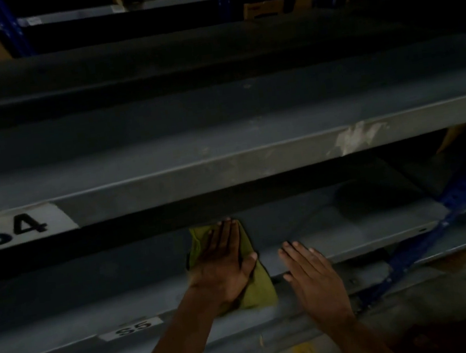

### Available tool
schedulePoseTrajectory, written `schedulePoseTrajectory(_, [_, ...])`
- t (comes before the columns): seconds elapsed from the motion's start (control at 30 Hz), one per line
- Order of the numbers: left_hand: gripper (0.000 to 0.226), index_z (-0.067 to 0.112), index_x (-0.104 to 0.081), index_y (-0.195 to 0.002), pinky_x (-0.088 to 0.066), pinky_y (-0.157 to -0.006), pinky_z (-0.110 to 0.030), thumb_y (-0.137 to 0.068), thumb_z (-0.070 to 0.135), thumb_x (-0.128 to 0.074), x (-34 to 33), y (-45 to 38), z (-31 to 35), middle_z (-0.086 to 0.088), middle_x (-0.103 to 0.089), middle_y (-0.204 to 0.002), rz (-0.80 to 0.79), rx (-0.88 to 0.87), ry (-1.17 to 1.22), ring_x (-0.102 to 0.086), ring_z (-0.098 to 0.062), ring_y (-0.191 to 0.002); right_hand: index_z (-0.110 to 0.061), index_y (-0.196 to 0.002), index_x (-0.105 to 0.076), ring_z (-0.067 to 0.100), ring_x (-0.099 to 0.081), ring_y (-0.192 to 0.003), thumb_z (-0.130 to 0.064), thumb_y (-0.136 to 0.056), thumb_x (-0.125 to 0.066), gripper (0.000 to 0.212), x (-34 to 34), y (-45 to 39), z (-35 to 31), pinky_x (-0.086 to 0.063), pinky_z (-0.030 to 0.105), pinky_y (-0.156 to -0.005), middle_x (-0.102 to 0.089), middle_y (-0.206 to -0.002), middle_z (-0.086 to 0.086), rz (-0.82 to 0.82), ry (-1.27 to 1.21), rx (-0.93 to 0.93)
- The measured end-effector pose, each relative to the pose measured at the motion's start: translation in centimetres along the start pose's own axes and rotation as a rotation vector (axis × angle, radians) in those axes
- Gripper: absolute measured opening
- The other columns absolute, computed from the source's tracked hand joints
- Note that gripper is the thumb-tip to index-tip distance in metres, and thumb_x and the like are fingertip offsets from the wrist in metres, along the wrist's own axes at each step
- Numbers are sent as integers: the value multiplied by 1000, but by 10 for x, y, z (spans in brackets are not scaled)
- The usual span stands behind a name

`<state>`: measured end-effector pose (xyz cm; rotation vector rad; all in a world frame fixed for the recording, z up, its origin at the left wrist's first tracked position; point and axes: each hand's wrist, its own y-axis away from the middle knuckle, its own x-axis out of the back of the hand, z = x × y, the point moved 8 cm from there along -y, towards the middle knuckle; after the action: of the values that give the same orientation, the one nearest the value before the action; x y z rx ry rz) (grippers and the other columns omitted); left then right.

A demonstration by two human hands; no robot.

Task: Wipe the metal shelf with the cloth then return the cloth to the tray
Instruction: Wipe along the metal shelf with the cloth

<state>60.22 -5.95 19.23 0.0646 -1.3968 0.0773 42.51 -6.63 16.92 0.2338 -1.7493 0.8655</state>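
A yellow-green cloth [259,287] lies on the grey metal shelf [351,229] labelled S5, low in the middle of the view. My left hand [222,263] presses flat on top of the cloth, fingers stretched toward the back of the shelf, with cloth showing beyond the fingertips and under the thumb. My right hand [316,281] rests flat with fingers together on the shelf's front edge, just right of the cloth and holding nothing. No tray is in view.
The upper shelf [224,165], labelled S4, overhangs close above my left fingertips. A blue upright post [429,236] slants down at the right. Cardboard boxes [263,9] sit on racks far behind. The scene is dim.
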Motion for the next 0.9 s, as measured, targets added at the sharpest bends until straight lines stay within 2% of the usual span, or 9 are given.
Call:
schedulePoseTrajectory(0.07, [85, 18, 13, -151, 16, -113, -28, -83, 67, 2, -2, 7, 5, 0, 16, -158, 4, -21, -11, 25, -9, -136, -15, -133, -55, 17, -39, -134, -36, -104, -23, 48, -1, 1, 1, -25, 35, -112, -53, -139, 4, -11, -15, -8])
schedulePoseTrajectory(0.13, [81, 19, 8, -152, 9, -117, -31, -89, 67, -7, -3, 15, 6, 0, 9, -160, 35, -48, -27, 16, -14, -143, -15, -133, -54, 17, -39, -134, -37, -104, -22, 48, -1, 1, 2, -25, 34, -112, -53, -140, 3, -18, -18, -6])
schedulePoseTrajectory(0.23, [82, 23, 1, -153, -2, -120, -34, -87, 71, -1, -5, 26, -4, 2, -4, -161, 38, -61, -28, 0, -14, -147, -16, -133, -55, 16, -39, -133, -37, -104, -22, 49, 1, 0, 4, -29, 35, -109, -54, -139, 2, -27, -2, 26])
schedulePoseTrajectory(0.4, [89, 32, 18, -147, 7, -116, -27, -73, 80, 14, 2, 26, -42, 13, 17, -153, 11, 20, 28, 14, -8, -143, -14, -127, -60, 18, -42, -129, -40, -104, -20, 53, 5, 1, 17, -24, 33, -111, -60, -131, 4, -1, 39, 46])
schedulePoseTrajectory(0.53, [100, 29, 17, -148, 13, -113, -24, -65, 83, 20, 4, 10, -42, 14, 22, -151, -4, 38, 29, 21, -1, -136, -12, -138, -41, 22, -38, -132, -41, -103, -19, 50, 9, 12, 56, -23, 41, -112, -55, -137, 9, -1, 144, -18])
schedulePoseTrajectory(0.6, [103, 24, 11, -151, 21, -108, -19, -66, 81, 21, 3, 1, -35, 10, 17, -154, 19, 26, -2, 20, -2, -137, -10, -141, -35, 22, -36, -134, -37, -104, -16, 49, 8, 16, 64, -21, 42, -114, -52, -140, 10, 3, 169, -12])
schedulePoseTrajectory(0.67, [104, 19, 3, -153, 25, -105, -16, -70, 80, 19, 1, -8, -27, 6, 7, -158, 48, 28, -7, 14, -4, -139, -10, -140, -38, 22, -36, -135, -35, -105, -17, 48, 7, 17, 65, -23, 43, -113, -52, -140, 10, 31, 153, -7])
schedulePoseTrajectory(0.8, [98, 15, -8, -153, 16, -112, -21, -79, 77, 8, -7, -28, -8, -1, -8, -161, 59, 18, -16, -2, -12, -146, -10, -137, -48, 21, -41, -134, -33, -104, -28, 45, 7, 18, 64, -32, 45, -109, -51, -141, 8, 86, 145, -6])
schedulePoseTrajectory(0.9, [94, 17, -2, -154, 10, -116, -27, -79, 74, 5, -13, -42, 11, 1, -2, -162, 53, -2, -24, 3, -12, -147, -10, -135, -52, 20, -43, -133, -32, -103, -34, 42, 11, 17, 64, -33, 46, -109, -50, -141, 6, 123, 124, 1])
